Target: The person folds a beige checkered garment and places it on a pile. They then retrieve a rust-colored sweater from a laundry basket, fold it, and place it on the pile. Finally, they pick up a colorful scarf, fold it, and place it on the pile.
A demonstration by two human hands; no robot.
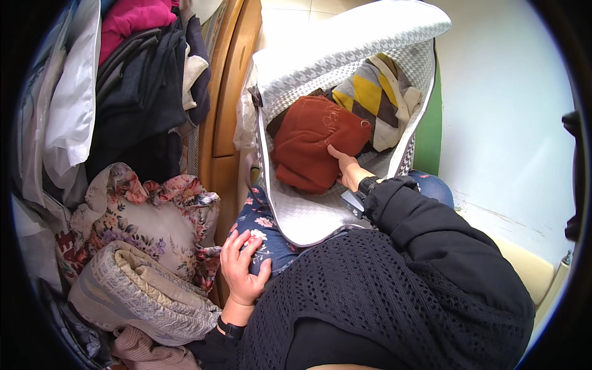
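Note:
My right hand [348, 169] reaches into an open storage bag [296, 224] with a houndstooth pattern. It grips the near right edge of a folded rust-red garment [307, 138], thumb on top and the other fingers hidden beneath. Behind that garment, inside the bag, lies an argyle knit garment [365, 90] in yellow, grey and brown. My left hand [243, 266] rests on my thigh in floral trousers [263, 222], fingers spread, with nothing in it. The bag stands in front of me, its lid [351, 34] folded back at the far side.
At left are a stack of dark folded clothes [138, 92], a pink garment [136, 21], a floral ruffled cushion [152, 222], a rolled quilted cloth [143, 291] and white plastic bags [74, 101]. A wooden furniture edge [226, 92] borders the storage bag; a pale wall [504, 115] is right.

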